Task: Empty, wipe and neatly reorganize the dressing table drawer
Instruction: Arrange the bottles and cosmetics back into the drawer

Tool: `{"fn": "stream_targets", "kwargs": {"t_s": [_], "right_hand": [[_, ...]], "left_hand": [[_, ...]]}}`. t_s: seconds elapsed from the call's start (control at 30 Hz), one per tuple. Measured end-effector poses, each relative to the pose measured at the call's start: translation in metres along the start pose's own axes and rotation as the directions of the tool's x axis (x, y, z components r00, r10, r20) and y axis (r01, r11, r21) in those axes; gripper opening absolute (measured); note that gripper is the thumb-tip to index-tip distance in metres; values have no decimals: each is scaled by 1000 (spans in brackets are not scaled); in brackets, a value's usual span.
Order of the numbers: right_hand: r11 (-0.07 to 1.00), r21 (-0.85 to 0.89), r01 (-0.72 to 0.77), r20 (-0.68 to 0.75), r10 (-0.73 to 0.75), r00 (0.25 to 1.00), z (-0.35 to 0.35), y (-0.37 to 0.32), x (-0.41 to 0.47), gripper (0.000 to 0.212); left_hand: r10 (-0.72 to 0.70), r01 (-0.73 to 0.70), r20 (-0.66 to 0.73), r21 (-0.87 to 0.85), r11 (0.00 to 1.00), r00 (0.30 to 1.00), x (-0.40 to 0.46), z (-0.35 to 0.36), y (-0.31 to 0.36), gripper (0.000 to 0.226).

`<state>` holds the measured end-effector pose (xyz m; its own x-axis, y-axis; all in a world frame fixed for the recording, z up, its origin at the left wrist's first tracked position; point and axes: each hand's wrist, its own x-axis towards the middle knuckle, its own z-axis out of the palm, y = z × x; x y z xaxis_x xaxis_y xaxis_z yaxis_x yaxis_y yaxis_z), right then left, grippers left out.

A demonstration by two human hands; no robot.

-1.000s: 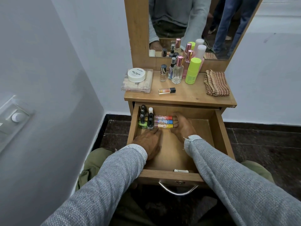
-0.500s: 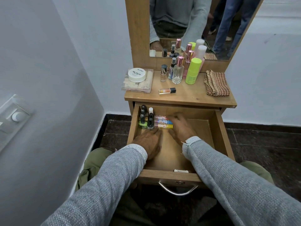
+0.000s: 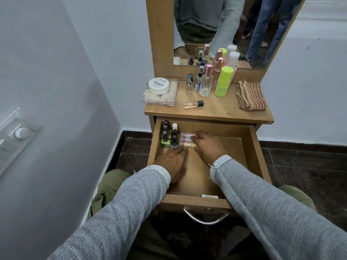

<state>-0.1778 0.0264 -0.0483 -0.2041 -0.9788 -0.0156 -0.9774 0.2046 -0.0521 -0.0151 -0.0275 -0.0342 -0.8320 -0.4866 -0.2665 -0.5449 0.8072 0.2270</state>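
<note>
Both my hands are inside the open drawer (image 3: 251,147). My right hand (image 3: 208,147) lies flat, grip apart, on the lip-balm tubes (image 3: 187,140) beside the nail polish bottles (image 3: 168,136) in its back-left corner; my left hand (image 3: 171,162) rests open on the drawer floor. A checked cloth (image 3: 250,96) lies at the counter's (image 3: 225,111) right edge.

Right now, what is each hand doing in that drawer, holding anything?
Left hand: open, flat on the drawer floor, holding nothing.
Right hand: open, fingers resting on the small tubes, not gripping them.
</note>
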Motion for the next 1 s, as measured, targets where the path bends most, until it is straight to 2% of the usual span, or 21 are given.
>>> {"fn": "stream_targets", "kwargs": {"t_s": [0.33,0.77,0.87,0.93,1.0], "right_hand": [[999,25,-29,-26,30,999,1,-3,0,37],[998,17,-62,-13,63,998,1,-5,0,37],[995,63,-74,-7,75,997,0,-4,-3,42],[989,124,-81,-49,88,995,-4,-3,-6,46],[985,166,-44,-169,73,983,-14,-2,-9,39]], "left_hand": [[11,-12,13,12,1000,1000,1,0,0,67],[75,-74,-55,22,997,996,-1,-3,2,56],[71,-71,-52,13,997,996,-2,-4,2,56],[67,-67,-41,10,998,997,-2,-4,1,57],[62,-62,-30,4,998,998,-2,-5,2,57]]}}
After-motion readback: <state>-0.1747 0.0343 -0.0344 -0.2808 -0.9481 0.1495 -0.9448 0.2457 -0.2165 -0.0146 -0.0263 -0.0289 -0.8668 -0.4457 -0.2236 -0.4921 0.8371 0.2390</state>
